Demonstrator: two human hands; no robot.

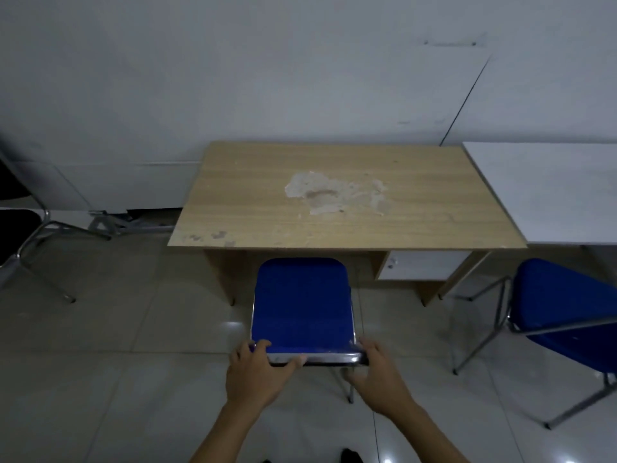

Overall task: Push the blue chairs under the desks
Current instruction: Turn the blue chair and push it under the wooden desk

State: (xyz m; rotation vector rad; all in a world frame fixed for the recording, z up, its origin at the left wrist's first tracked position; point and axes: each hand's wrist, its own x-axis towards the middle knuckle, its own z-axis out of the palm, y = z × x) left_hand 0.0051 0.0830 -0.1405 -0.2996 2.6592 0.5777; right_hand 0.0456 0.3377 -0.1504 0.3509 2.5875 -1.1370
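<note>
A blue padded chair (302,300) with a chrome frame stands in front of a worn wooden desk (347,198), its seat front just at the desk's near edge. My left hand (258,374) grips the left end of the chair's chrome top rail. My right hand (380,375) holds the right end of the same rail. A second blue chair (564,315) stands to the right, turned at an angle, in front of a white desk (547,188).
A black chair (16,235) with metal legs stands at the far left. The wooden desk has a white drawer unit (420,265) under its right side. A white wall runs behind the desks. The floor is glossy pale tile (133,362).
</note>
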